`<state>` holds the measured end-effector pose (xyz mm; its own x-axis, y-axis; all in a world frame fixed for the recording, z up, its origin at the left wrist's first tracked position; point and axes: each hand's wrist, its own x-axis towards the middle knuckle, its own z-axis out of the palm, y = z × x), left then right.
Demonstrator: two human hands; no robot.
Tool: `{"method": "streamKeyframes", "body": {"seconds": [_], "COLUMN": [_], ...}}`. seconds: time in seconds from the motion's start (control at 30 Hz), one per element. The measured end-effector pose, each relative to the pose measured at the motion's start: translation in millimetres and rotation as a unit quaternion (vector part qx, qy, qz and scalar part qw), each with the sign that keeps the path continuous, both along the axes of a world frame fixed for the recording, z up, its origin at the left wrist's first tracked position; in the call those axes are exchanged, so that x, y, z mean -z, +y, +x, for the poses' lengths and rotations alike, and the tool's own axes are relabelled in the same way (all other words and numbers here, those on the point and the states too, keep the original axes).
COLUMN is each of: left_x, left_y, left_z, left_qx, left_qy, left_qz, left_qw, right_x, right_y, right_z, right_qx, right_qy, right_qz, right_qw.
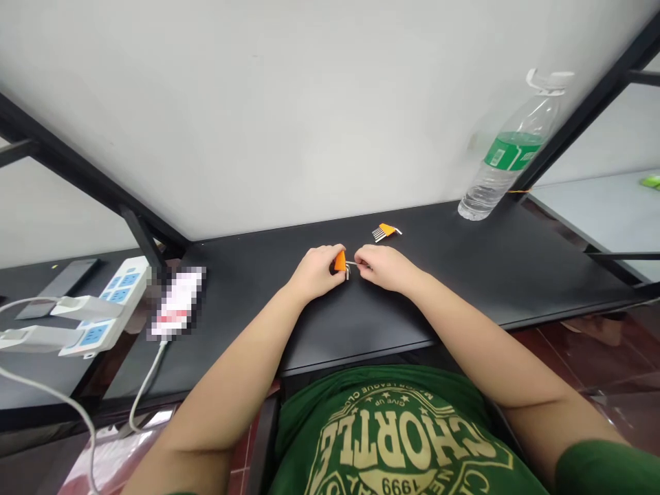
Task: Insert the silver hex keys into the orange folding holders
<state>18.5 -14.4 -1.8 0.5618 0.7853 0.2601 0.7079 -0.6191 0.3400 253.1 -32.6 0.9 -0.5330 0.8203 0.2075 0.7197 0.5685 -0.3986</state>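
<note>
We're over a black desk (489,289) set against a white wall (309,103), with odds and ends all round the edges.
Back right, we see a clear water bottle (508,155) with a green label and a white cap, standing by a black frame post (588,110). Mid-desk, near the wall, a small orange set of metal keys (384,232) lies fanned out. Over on the left we've got a white power strip (111,302) with blue sockets, two white plugs (77,306) in it, and white cables (149,378) trailing down. Behind it lies a dark flat phone (56,278). Below right, we catch red-brown floor tiles (592,357).
</note>
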Motion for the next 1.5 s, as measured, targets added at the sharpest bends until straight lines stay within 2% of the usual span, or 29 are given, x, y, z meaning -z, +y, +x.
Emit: {"method": "streamKeyframes", "body": {"seconds": [0.37,0.53,0.7,0.9,1.1,1.27,1.37,1.43,1.5], "left_x": [1.3,-3.4,-8.2,-16.0,-9.2,-5.2,-5.5,-4.9,-3.6], "left_y": [0,-4,-8,-14,-9,-6,-6,-6,-5], "left_z": [0,2,2,4,3,0,0,0,0], "left_qx": [0.017,0.031,0.037,0.074,0.087,0.039,0.032,0.027,0.02], "left_qy": [0.014,-0.052,-0.13,-0.196,-0.196,-0.152,-0.126,-0.112,-0.097], "left_qz": [0.011,-0.029,-0.092,-0.129,-0.088,-0.035,-0.017,-0.007,0.001], "left_qw": [1.0,0.998,0.986,0.969,0.973,0.987,0.991,0.993,0.995], "right_x": [5.5,4.1,3.2,3.0,-8.8,3.3,10.7,12.0,11.3], "right_y": [-3,-4,-4,-6,-16,-6,1,3,5], "right_z": [2,2,-1,-8,-10,-8,-6,-5,-2], "right_qx": [-0.043,-0.057,-0.084,-0.118,-0.102,-0.046,-0.038,-0.046,-0.047], "right_qy": [0.016,0.082,0.107,0.138,0.143,0.246,0.276,0.271,0.24], "right_qz": [0.098,0.134,0.164,0.078,-0.02,-0.068,-0.117,-0.114,-0.066], "right_qw": [0.994,0.986,0.977,0.98,0.984,0.966,0.953,0.955,0.967]}}
